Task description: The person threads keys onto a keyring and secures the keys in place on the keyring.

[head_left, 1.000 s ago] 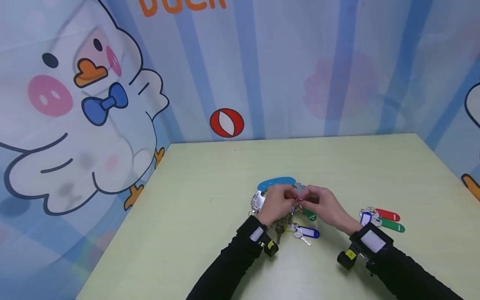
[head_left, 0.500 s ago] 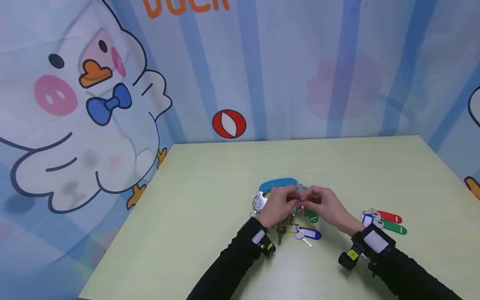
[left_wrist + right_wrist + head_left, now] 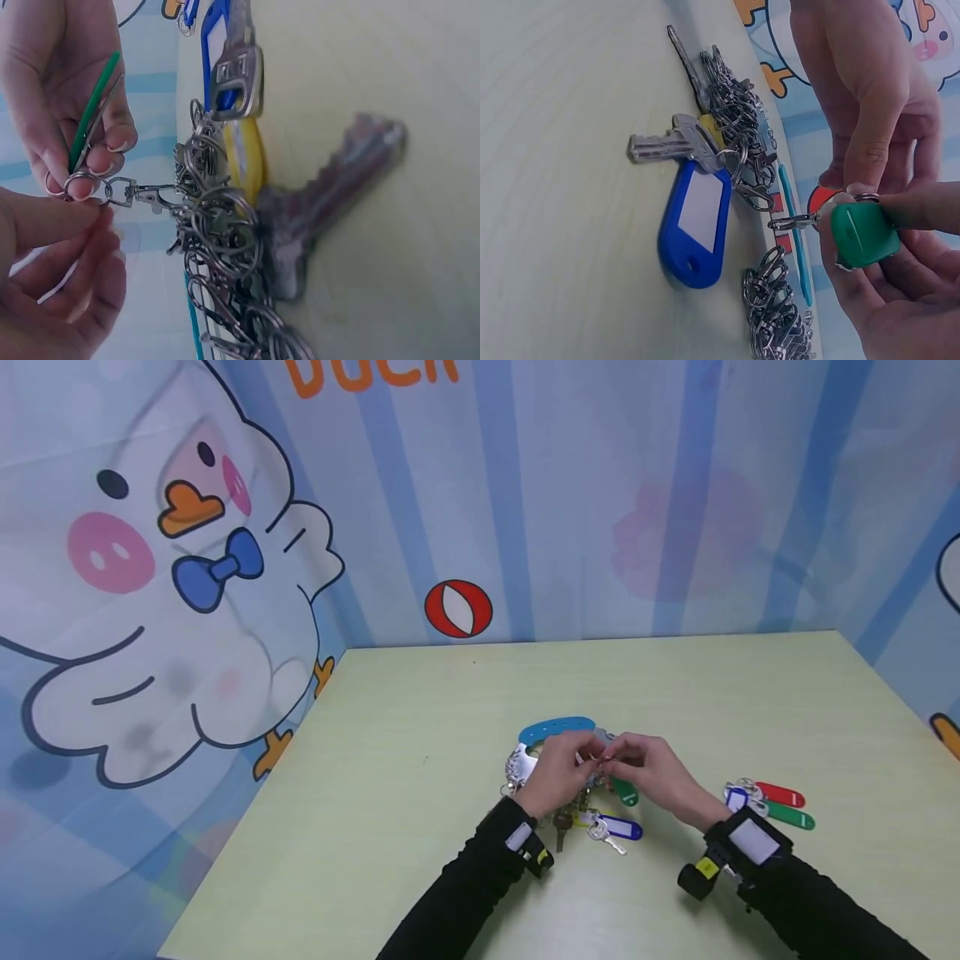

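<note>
Near the middle of the table, both hands meet above a pile of metal clasps and rings. My left hand pinches a split key ring between thumb and fingers. A small swivel clasp links to that ring and reaches toward the pile. With thumb and fingers, my right hand grips a green key tag at the same ring. A thin metal strip lies along the tag, edge-on in the left wrist view. The fingers partly hide the ring.
Below the hands lie a blue key tag, a silver key, a dark key and a yellow tag. A blue oval piece sits behind. Red and green tags with rings lie at right.
The head view has shifted slightly since the first frame. Both hands stay together over the pile, with only slight finger movement at the ring.
</note>
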Motion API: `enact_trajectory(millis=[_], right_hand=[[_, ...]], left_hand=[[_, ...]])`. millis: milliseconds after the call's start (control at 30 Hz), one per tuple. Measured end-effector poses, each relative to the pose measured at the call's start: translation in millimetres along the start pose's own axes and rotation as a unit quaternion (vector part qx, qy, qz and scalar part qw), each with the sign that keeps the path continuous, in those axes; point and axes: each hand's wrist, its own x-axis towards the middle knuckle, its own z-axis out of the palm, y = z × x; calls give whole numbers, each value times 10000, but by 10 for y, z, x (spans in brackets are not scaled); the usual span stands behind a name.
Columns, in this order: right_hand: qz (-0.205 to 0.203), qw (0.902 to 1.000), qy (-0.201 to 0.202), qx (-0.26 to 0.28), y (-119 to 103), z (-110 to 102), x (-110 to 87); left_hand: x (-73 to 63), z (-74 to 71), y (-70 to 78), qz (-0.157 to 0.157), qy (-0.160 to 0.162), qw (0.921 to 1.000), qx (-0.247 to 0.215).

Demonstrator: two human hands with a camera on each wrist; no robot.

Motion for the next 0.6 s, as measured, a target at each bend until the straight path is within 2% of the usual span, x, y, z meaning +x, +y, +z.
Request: enact_trajectory(millis=[67,200,467,600], right_hand=[[58,10000,-16,79,-3,-5,-4],[82,9999,-57,140,12,-12,-14],[-78,10000,-61,-8,23,-18,-22],[-6,10000,-34,2,11,-14,-12]], left_hand=[[-6,8,-16,103,51,9999,-74],[-4,15,-20,77,148,9998,-105],[12,2,31,-305,126,9994,-123],[8,-6,46,-143,53,9999,12]])
